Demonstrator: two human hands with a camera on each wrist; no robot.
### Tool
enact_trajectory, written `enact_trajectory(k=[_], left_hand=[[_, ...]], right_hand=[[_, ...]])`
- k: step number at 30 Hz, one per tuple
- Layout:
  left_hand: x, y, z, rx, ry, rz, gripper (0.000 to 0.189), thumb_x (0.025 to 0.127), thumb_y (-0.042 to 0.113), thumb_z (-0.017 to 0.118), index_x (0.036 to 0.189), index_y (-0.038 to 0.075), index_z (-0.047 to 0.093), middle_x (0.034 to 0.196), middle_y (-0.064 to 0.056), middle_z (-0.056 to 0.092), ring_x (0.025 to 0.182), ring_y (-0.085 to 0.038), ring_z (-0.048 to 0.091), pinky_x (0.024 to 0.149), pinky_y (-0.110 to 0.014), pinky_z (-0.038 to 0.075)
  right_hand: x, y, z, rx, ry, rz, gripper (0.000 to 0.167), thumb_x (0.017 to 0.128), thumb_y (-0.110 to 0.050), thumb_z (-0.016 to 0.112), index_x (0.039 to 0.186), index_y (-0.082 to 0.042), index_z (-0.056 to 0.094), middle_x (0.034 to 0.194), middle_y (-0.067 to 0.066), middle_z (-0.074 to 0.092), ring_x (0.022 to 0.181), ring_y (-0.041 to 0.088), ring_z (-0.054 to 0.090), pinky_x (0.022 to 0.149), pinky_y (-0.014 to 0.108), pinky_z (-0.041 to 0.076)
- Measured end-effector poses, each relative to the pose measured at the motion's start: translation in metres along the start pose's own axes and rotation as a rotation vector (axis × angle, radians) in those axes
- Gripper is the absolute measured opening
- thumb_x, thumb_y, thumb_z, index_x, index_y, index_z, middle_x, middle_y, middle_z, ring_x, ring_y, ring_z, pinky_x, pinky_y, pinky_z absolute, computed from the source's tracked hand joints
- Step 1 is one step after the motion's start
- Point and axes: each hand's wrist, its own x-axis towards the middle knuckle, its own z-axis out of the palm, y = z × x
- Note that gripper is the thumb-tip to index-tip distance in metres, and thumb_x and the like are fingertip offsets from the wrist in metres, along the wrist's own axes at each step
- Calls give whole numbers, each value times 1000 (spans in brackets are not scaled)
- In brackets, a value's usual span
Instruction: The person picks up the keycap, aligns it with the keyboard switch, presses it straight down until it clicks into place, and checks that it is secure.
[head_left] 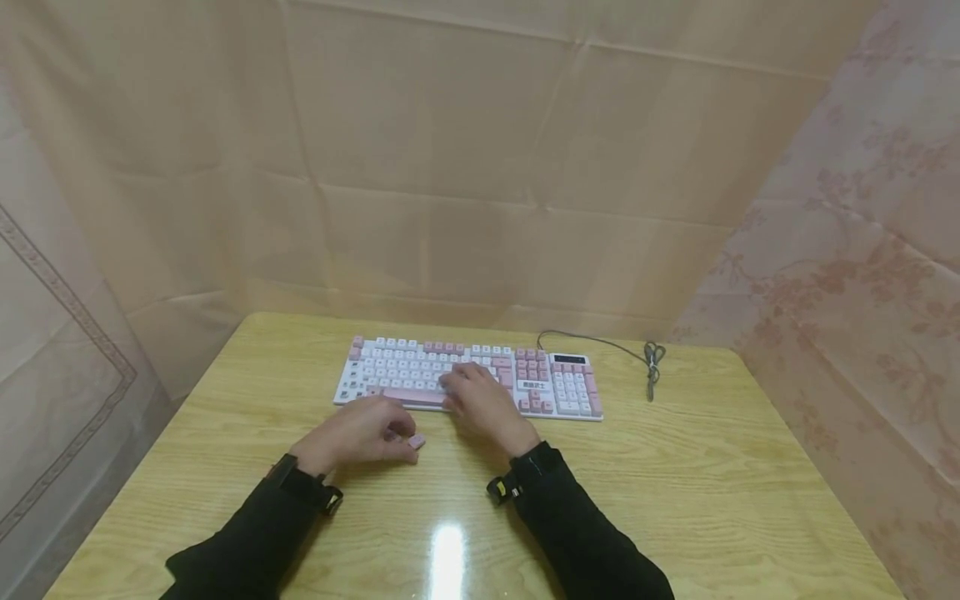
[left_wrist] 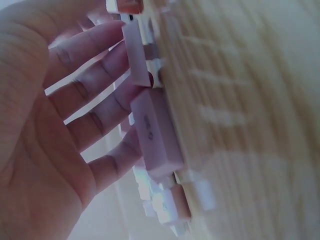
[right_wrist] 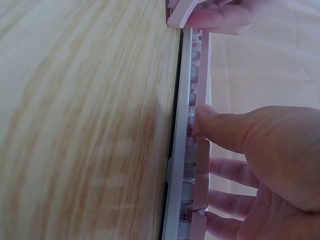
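Note:
A white keyboard with pink and white keycaps [head_left: 573,393] lies on the wooden table. My right hand [head_left: 483,404] rests on its middle with the fingers extended over the keys. In the right wrist view, the thumb [right_wrist: 217,125] touches the front row beside the end of the long pink space bar [right_wrist: 202,70]. In front of the keyboard's left part, my left hand [head_left: 367,433] touches loose pink keycaps [head_left: 417,440] with its fingertips. Two show in the left wrist view: a tilted keycap [left_wrist: 137,52] and a wider keycap [left_wrist: 155,135] with a small dark mark.
Several bare switches [head_left: 355,367] show at the keyboard's left edge. A grey cable [head_left: 652,367], bundled, lies right of the keyboard. A beige cloth [head_left: 480,167] hangs behind the wooden table [head_left: 675,483], and patterned cloths flank it.

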Motion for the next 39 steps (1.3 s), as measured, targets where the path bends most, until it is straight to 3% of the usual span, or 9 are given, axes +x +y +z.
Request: enact_trajectory(k=[5,14,19,22,28,30,34,37,39], left_hand=[[2,6,2,15,27,21,21,83,38,84,88,19,77,72,14,60,61,-1,49,58,-24,43],[2,7,2,26,25,-2,6,91,23,77,92,18,78,76,17,63,63,0,51,62,-24,46],[1,4,-1,22,7,15,7,90,13,76,96,14,79,83,11,69,67,-1,54,66,-26,49],[-1,5,-2,55,28,25,11,88,10,76,98,13,78,87,6,70,72,-4,55,71,-29,50],[0,14,2,180,129,-53,32,83,42,83,91,12,77,76,6,59,70,-9,50,67,-30,46],[1,16,4,217,156,-82,32,82,44,83,86,13,75,71,9,58,66,-8,49,64,-30,45],[4,20,6,247,158,-94,14,86,28,79,80,16,75,66,13,58,62,-6,48,63,-30,44],[4,20,6,238,151,-62,1,87,17,77,86,16,78,74,11,64,67,-7,51,69,-31,45],[3,19,5,231,155,-42,6,87,14,76,93,14,79,83,6,69,73,-10,57,73,-34,48]], right_hand=[[0,0,0,5,5,-6,38,102,-26,61,139,-15,60,149,12,50,140,31,43,114,49,34],[-1,-1,-1,3,18,-18,37,102,-25,62,137,-15,61,148,14,51,138,33,44,113,50,35],[-1,-1,-1,0,18,-21,37,102,-25,63,137,-14,61,148,13,51,138,32,45,114,48,35],[0,-1,-1,-4,23,-25,37,102,-25,63,137,-13,61,147,14,52,137,32,46,113,48,36],[-1,0,0,-2,23,-22,37,102,-25,62,137,-14,61,148,14,51,138,33,45,113,50,36],[-1,0,0,3,22,-19,37,102,-25,62,138,-15,61,148,14,51,138,33,45,113,50,36],[-1,0,0,2,26,-26,37,102,-25,62,137,-14,61,148,14,51,138,33,45,113,50,36],[0,0,0,-4,31,-34,37,101,-25,63,136,-14,61,147,15,51,137,33,46,113,49,36],[0,0,0,-7,36,-38,37,101,-24,64,136,-14,62,147,15,52,137,33,46,113,49,37]])
